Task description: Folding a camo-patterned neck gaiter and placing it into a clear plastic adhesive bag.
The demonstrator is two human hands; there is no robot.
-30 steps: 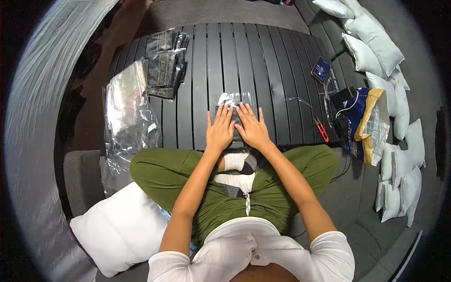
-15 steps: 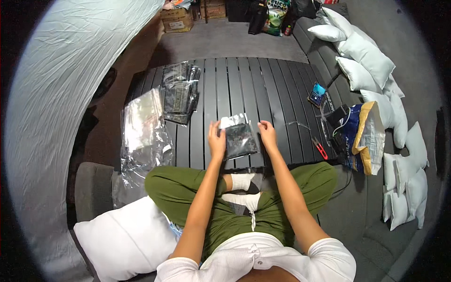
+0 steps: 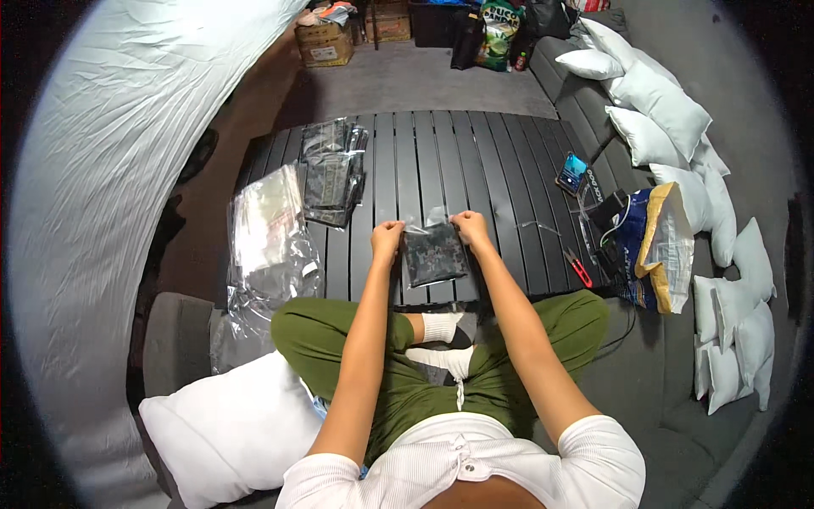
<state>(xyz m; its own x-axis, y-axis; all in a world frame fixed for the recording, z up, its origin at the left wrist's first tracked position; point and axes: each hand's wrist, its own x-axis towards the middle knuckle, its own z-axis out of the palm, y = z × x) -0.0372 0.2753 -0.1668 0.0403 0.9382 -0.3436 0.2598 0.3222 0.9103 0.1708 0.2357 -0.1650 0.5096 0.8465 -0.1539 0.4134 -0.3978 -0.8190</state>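
A clear plastic bag (image 3: pixel 434 254) lies on the slatted black table in front of me, with a dark, patterned, folded item inside. Its upper flap sits between my hands. My left hand (image 3: pixel 387 241) is closed in a pinch at the flap's left end. At the right end, my right hand (image 3: pixel 471 231) pinches the flap too. Beyond my left hand is a stack of similar dark packets (image 3: pixel 332 174) in clear bags. Nearer on that side, a pile of clear plastic bags (image 3: pixel 264 222) hangs over the table's edge.
On the table's right lie red-handled snips (image 3: pixel 580 270), a phone (image 3: pixel 573 171) and cables. An open blue and yellow bag (image 3: pixel 657 254) stands beside them. White pillows (image 3: pixel 666 110) line the grey sofa at right. Another white pillow (image 3: pixel 233 428) rests by my left knee.
Both hands have closed on the bag's upper edge, where they were beside it with looser fingers. The flap is now folded down or drawn taut. The whole view has shifted slightly.
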